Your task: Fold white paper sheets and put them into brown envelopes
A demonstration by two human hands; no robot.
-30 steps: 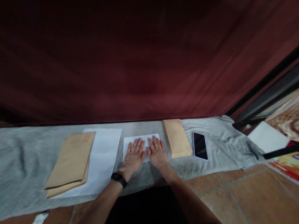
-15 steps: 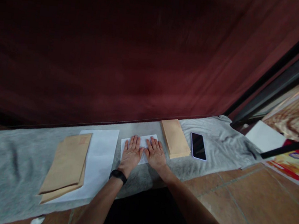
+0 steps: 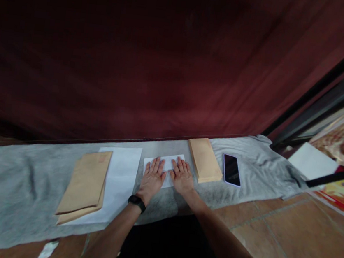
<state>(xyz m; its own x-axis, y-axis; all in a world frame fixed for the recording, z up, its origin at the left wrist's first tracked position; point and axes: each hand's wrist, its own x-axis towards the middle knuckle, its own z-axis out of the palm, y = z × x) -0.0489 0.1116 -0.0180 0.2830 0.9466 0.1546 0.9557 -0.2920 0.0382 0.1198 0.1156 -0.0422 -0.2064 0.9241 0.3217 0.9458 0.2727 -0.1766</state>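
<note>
A small white sheet of paper (image 3: 168,181), perhaps folded, lies on the grey cloth (image 3: 109,240) in front of me. My left hand (image 3: 153,178) rests flat on its left part, fingers stretched out, a black band on the wrist. On the right part lies my right hand (image 3: 182,177), also flat with fingers spread. The two thumbs point toward each other with a small gap of paper between them. Just right of my right hand is a stack of brown envelopes (image 3: 205,159). Larger white sheets (image 3: 123,173) lie to the left, partly covered by brown envelopes (image 3: 86,183).
A phone (image 3: 232,170) with a pale purple edge lies right of the envelope stack. Behind the cloth rises a dark red surface (image 3: 165,82). Brown floor tiles (image 3: 311,240) show at the front right, with a dark metal frame (image 3: 324,96) and a white box-like object (image 3: 313,161) beyond.
The view has shifted slightly, so the things on the cloth sit a little farther right. My right hand has slid slightly apart from my left; both stay flat on the paper.
</note>
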